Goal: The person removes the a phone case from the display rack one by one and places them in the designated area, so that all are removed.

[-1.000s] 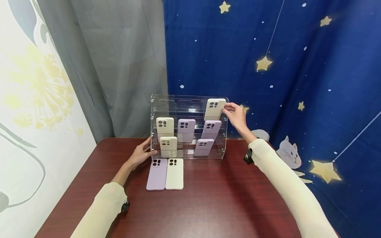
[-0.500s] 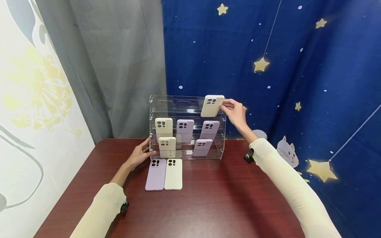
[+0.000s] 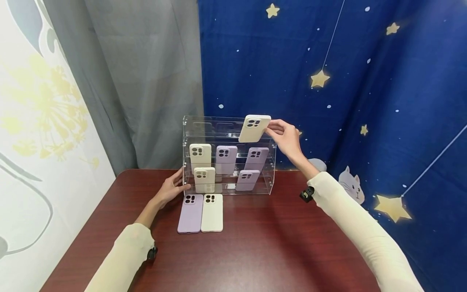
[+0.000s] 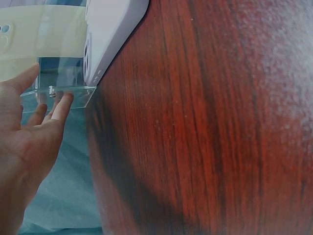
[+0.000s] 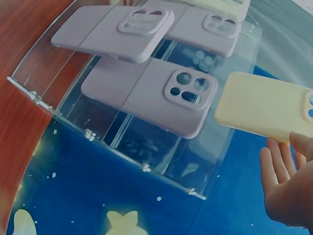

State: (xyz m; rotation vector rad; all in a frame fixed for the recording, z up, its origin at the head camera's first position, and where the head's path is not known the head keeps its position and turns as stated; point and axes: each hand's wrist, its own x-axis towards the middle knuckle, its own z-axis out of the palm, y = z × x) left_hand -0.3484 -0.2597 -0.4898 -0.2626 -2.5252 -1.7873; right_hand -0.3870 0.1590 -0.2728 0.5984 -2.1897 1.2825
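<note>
A clear acrylic display stand point(image 3: 228, 189) with stepped shelves stands at the back of the table. My left hand point(image 3: 169, 192) holds its lower left side, the thumb in front and the fingers along the side panel; the left wrist view shows this hand point(image 4: 34, 137) close up. Above the top right shelf, my right hand point(image 3: 288, 140) pinches a cream phone case point(image 3: 253, 129) by its right edge. That case point(image 5: 264, 105) tilts slightly, apart from the shelf in the right wrist view. Lower shelves bear cream cases point(image 3: 200, 153) at left and lilac cases point(image 3: 226, 155) at middle and right.
A lilac phone case point(image 3: 190, 215) and a cream phone case point(image 3: 212, 214) lie side by side on the dark red wooden table point(image 3: 255, 251), before the stand. Grey point(image 3: 153, 81) and blue starred curtains point(image 3: 292, 73) hang close behind. A patterned white surface point(image 3: 47, 121) stands at left.
My right hand has lifted the cream phone case up from the top right shelf position and moved it left, tilting it. The left hand stays at the stand's side.
</note>
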